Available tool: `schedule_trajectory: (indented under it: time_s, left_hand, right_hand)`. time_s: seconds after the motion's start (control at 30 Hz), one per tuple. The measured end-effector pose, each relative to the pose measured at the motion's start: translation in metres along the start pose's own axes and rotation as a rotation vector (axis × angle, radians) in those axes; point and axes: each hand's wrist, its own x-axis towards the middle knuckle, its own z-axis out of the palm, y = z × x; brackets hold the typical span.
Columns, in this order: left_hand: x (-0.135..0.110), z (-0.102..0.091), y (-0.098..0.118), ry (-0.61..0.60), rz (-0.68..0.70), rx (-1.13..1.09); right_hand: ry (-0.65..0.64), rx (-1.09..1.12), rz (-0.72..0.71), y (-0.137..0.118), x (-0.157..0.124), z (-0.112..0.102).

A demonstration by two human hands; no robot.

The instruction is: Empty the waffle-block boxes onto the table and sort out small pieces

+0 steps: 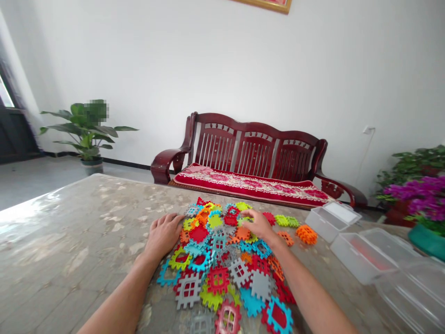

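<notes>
A pile of toothed plastic building tiles in red, blue, grey, orange and lime green lies on the table. My left hand (164, 234) rests palm down at the pile's left edge, fingers stretched out, holding nothing. Across the pile, my right hand (260, 226) has its thumb and fingers around a lime green tile (246, 221). Right of that hand are a row of lime green tiles (287, 221) and a stack of orange tiles (306, 234). Close to me lie a grey window tile (188, 289) and a red window tile (228, 317).
Clear plastic boxes (363, 257) stand at the table's right, one with something orange-red inside. Purple flowers (419, 197) in a teal pot are beyond them. A dark wooden bench (257, 150) stands behind the patterned table (69, 246). A potted plant (88, 134) is at far left.
</notes>
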Motion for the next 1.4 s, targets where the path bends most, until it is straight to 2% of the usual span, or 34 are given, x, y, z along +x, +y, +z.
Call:
schedule_trajectory:
  time_s: [0.13,0.27,0.37,0.43,0.57,0.67,0.77,0.87,1.17,1.4]
  left_hand:
    - [0.000,-0.001,0.000,-0.007,0.000,0.013]
    - [0.000,-0.002,0.000,-0.014,0.005,0.014]
    - [0.000,-0.002,0.000,-0.005,0.005,0.002]
    - [0.000,-0.002,0.001,-0.001,0.004,-0.002]
    - [-0.001,-0.003,0.001,-0.003,0.005,0.007]
    - [-0.001,-0.002,0.002,-0.004,0.002,0.025]
    - [0.000,0.000,0.000,-0.002,0.004,0.033]
    - [0.001,0.003,-0.001,0.000,0.003,0.033]
    - [0.002,0.003,-0.002,0.001,-0.001,0.023]
    - [0.002,0.003,-0.002,-0.004,0.000,0.025]
  right_hand:
    - [-0.091,-0.332,-0.075,-0.028,0.003,0.016]
    - [-0.138,-0.450,-0.126,-0.041,0.006,0.027]
    - [-0.117,-0.451,-0.122,-0.039,0.006,0.030]
    - [-0.057,-0.383,-0.077,-0.033,0.007,0.028]
    - [0.125,-0.084,0.085,-0.007,0.013,0.013]
    - [0.137,0.024,0.157,0.014,0.013,-0.002]
    - [0.101,-0.004,0.177,0.026,0.006,-0.010]
    - [0.056,-0.034,0.182,0.028,-0.003,-0.010]
    - [0.029,-0.352,0.158,0.013,-0.007,0.000]
    - [0.078,-0.451,0.173,0.001,-0.012,0.001]
